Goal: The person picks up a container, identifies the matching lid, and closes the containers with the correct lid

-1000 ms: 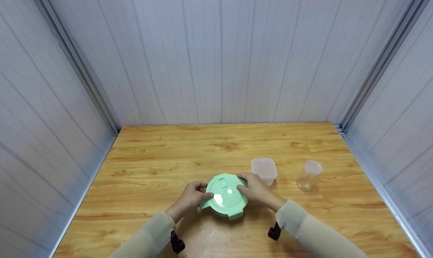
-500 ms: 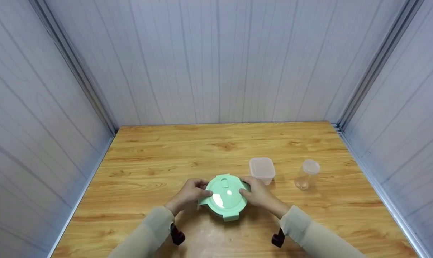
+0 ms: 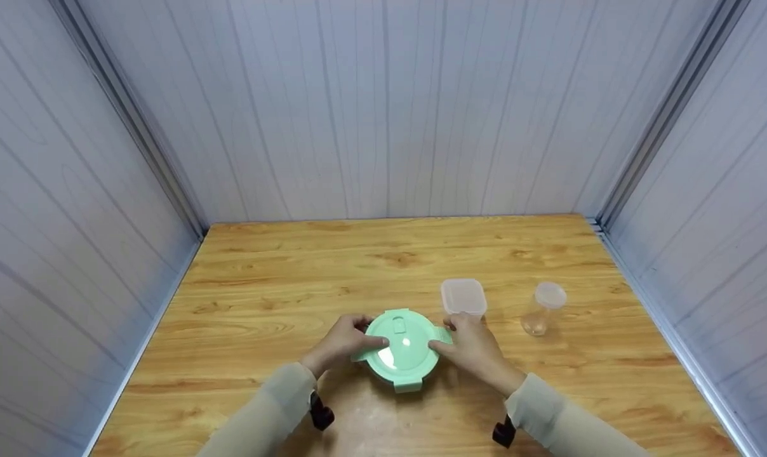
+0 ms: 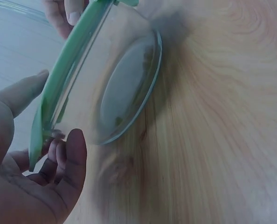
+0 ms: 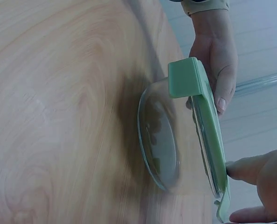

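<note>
A round glass food container (image 5: 150, 135) with a mint-green snap lid (image 3: 402, 352) sits on the wooden table in front of me. My left hand (image 3: 348, 343) holds its left side, thumb on the lid and fingers curled beneath the left latch (image 4: 36, 135), which sticks out. On the opposite side my right hand (image 3: 475, 346) has its thumb at the lid's edge and its fingers at the right latch (image 3: 444, 334), which also stands out from the rim. The front latch (image 5: 183, 79) is folded down over the rim. Clear glass walls show under the lid in both wrist views.
Just behind my right hand stands a translucent square tub (image 3: 464, 295) with a lid. Farther right is a small clear jar (image 3: 543, 308) with a whitish cap. Pale panel walls (image 3: 383, 114) close off the back and both sides of the table (image 3: 263, 273).
The container has turned slightly clockwise. My right hand has shifted a little to the right, and the right latch now shows sticking outward. The left hand stays at the left latch.
</note>
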`<control>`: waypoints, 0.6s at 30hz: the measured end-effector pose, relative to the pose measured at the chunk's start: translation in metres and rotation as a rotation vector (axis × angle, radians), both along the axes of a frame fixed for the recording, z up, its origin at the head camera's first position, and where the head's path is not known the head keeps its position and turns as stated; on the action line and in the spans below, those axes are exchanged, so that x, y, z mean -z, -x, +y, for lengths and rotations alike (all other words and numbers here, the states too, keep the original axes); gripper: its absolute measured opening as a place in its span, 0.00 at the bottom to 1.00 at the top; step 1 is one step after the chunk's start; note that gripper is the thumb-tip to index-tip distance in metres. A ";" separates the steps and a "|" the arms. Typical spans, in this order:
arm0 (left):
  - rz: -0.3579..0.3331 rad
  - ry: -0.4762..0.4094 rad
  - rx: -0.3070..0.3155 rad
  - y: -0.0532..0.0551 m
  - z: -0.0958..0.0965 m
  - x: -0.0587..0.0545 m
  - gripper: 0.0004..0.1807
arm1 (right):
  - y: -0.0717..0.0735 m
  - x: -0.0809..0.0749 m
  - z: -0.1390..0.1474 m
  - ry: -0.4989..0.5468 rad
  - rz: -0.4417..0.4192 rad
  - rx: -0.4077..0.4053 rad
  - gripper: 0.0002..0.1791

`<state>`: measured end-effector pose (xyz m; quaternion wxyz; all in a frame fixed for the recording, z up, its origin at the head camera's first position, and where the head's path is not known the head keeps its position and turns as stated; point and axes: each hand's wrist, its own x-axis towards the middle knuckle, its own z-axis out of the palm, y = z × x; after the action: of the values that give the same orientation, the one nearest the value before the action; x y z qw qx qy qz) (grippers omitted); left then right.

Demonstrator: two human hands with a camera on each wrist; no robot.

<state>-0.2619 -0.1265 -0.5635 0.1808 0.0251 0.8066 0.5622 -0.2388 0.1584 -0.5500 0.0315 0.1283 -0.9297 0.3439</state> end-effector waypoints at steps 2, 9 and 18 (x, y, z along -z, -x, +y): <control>0.002 -0.002 0.006 0.001 -0.001 0.001 0.26 | -0.001 0.000 0.002 -0.012 -0.009 0.012 0.20; 0.005 -0.002 0.049 0.003 -0.004 0.002 0.27 | -0.002 0.001 0.005 0.012 -0.055 0.016 0.25; 0.035 0.049 0.053 0.007 -0.002 0.004 0.24 | -0.001 0.005 0.005 0.110 -0.113 -0.041 0.19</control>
<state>-0.2690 -0.1283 -0.5673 0.1822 0.0518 0.8221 0.5369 -0.2377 0.1638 -0.5545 -0.0209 0.1259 -0.9068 0.4017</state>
